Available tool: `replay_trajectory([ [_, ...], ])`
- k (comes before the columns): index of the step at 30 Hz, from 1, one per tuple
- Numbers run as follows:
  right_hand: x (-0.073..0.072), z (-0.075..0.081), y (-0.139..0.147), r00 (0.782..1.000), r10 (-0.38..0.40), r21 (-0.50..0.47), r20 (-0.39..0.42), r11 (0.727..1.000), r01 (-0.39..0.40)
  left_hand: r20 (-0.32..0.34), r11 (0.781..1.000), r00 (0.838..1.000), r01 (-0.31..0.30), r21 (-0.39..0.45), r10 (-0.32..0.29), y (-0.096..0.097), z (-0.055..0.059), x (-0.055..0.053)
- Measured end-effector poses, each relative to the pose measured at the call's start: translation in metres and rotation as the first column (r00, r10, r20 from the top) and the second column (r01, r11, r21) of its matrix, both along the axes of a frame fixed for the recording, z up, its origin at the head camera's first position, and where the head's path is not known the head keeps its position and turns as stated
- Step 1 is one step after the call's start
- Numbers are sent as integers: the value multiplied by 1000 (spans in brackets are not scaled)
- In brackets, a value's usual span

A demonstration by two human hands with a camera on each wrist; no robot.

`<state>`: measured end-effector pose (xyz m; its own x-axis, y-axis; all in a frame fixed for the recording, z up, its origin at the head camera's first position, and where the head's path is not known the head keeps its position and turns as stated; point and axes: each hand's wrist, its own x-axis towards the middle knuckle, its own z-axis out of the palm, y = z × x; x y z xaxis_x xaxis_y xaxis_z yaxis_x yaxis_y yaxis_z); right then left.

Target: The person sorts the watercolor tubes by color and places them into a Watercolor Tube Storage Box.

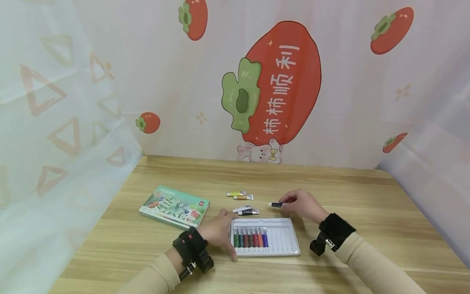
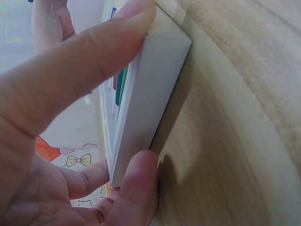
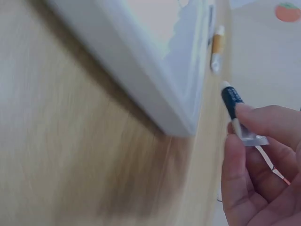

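My left hand [image 1: 217,230] grips the left end of a white plastic paint tray [image 1: 284,237], thumb at the near corner and fingers at the far one. Several paint tubes [image 1: 251,237], green through red to blue, lie side by side in the tray's left half; the slots on its right hold none. Beyond the tray's far right corner, my right hand [image 1: 302,205] pinches a dark blue paint tube [image 1: 274,204] by its crimped end. In the right wrist view the white cap of this dark tube [image 3: 231,100] points away from the fingers.
Behind the tray lie a white tube [image 1: 242,208] and a black tube [image 1: 249,212]. Farther back are a yellow tube [image 1: 236,193] and an ochre tube [image 1: 244,197]. A green illustrated box [image 1: 174,204] rests at the left. A printed curtain [image 1: 176,81] hangs behind the table.
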<state>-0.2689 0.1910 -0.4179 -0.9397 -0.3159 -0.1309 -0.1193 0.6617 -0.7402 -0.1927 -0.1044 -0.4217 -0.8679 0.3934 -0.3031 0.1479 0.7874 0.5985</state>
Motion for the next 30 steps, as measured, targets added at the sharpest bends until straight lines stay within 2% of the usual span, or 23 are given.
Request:
replay_trajectory([
  [4, 2, -2, 4, 998, -31, -118, 49, 992, 36, 10, 1000, 1000, 3, -11, -3, 0, 0, -1],
  [8, 6, -2, 5, 992, -29, -273, 125, 960, 62, 12, 1000, 1000, 6, -15, -6, 1, 1, -1],
  [10, 9, -2, 5, 985, -18, -372, 169, 925, 81, 11, 1000, 1000, 7, -11, -7, 0, 1, -1],
  [13, 13, -2, 3, 971, 3, -522, 240, 844, 127, 10, 1000, 1000, 7, -5, -7, 0, 1, -1],
  [16, 18, -4, 1, 953, 22, -608, 302, 774, 175, 11, 1000, 1000, 9, -1, -9, 0, 1, -1],
  [17, 20, -5, 1, 948, 33, -624, 316, 760, 182, 12, 1000, 1000, 9, 0, -9, 0, 1, 0],
  [21, 26, -7, 0, 933, 56, -646, 355, 736, 202, 11, 1000, 1000, 10, -1, -10, 0, 1, 0],
  [26, 33, -6, -5, 925, -3, -638, 381, 723, 265, 9, 1000, 1000, 8, -6, -8, 1, 2, -1],
  [30, 39, -3, -8, 906, -51, -625, 420, 708, 329, 9, 1000, 1000, 5, -4, -5, 0, 2, -1],
])
